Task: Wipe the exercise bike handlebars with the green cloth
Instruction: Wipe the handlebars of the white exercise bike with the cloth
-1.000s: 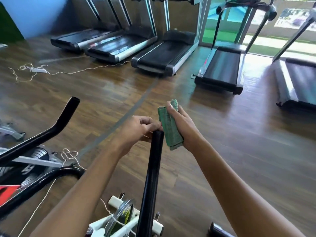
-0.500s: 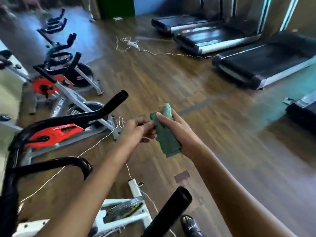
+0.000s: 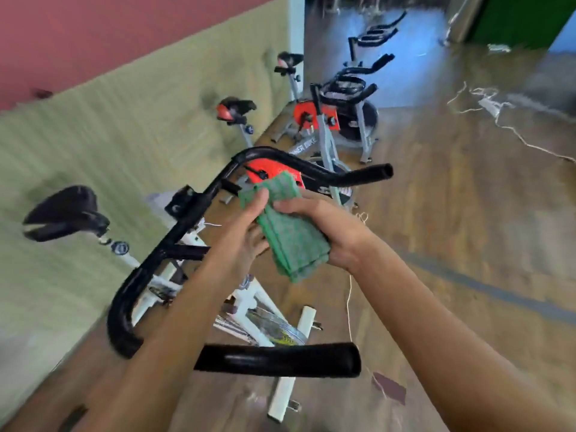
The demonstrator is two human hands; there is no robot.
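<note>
The green cloth is in the middle of the frame, folded into a thick pad and held in the air between both hands. The left hand comes up from the lower left. Its thumb presses on the cloth's upper left corner and its fingers curl underneath, so it pinches the cloth. The right hand comes in from the lower right with its fingers curled over the cloth's right edge, gripping it. The cloth's lower end hangs free below the hands.

The black handlebars form a U around the hands. One arm crosses just above the cloth's top edge and ends in an open tube right of centre. The other arm lies across the lower middle of the frame under both forearms. The bend of the U is at lower left. Whether the cloth touches the upper arm cannot be told.

Below the hands is the bike's white frame, and its black saddle sits at the left. Behind it, toward the upper centre, stand more bikes with red panels along an olive-green wall. A wooden floor fills the right side, with a white cord lying on it at upper right. The picture is somewhat blurred.
</note>
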